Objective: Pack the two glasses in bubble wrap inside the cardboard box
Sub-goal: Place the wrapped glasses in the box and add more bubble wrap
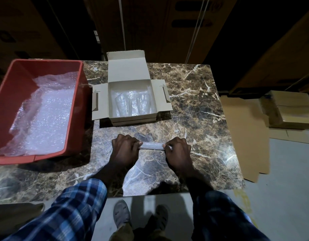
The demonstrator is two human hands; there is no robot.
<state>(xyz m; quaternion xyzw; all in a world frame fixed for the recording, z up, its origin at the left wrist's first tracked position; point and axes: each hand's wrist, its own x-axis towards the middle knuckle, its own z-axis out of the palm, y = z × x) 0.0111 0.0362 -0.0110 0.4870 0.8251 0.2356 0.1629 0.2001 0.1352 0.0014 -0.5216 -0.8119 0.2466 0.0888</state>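
An open cardboard box (133,119) stands at the middle of the marble table, lid tilted back and side flaps spread. Two clear glasses lie side by side inside it, the left glass (123,105) and the right glass (143,104), on bubble wrap lining the bottom. Nearer to me, a tight roll of bubble wrap (151,146) lies crosswise on the table. My left hand (125,147) grips its left end and my right hand (177,150) grips its right end. A flat part of the sheet (143,178) trails toward the table's near edge.
A red plastic bin (80,105) holding loose bubble wrap (44,115) sits at the table's left. Flattened cardboard (244,133) and stacked boxes (293,110) lie on the floor to the right. Large cartons stand behind the table. My feet show below the near edge.
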